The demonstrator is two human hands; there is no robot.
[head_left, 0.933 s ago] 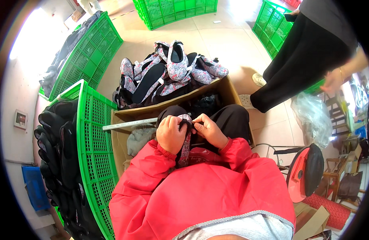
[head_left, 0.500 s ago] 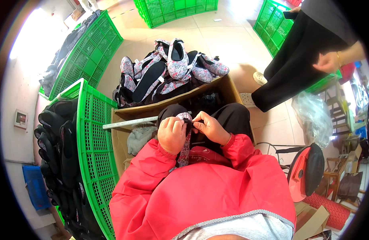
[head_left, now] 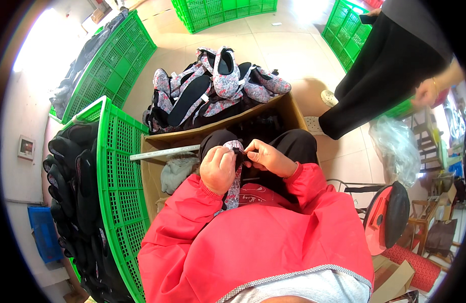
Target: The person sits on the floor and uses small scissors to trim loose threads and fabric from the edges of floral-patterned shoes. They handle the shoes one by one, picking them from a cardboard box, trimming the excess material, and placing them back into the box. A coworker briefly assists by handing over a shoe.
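Floral shoe (head_left: 234, 188), seemingly unfinished — left hand (head_left: 218, 169) grips it, right hand (head_left: 271, 157): hold unclear. Heaped shoes (head_left: 226, 77), perhaps done, crowd the far edge of the carton (head_left: 291, 110).

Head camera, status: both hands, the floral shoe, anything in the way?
Left hand gripping floral shoe. Right hand close beside it, fingers bent; contact unclear. Open cardboard box just beyond the hands.
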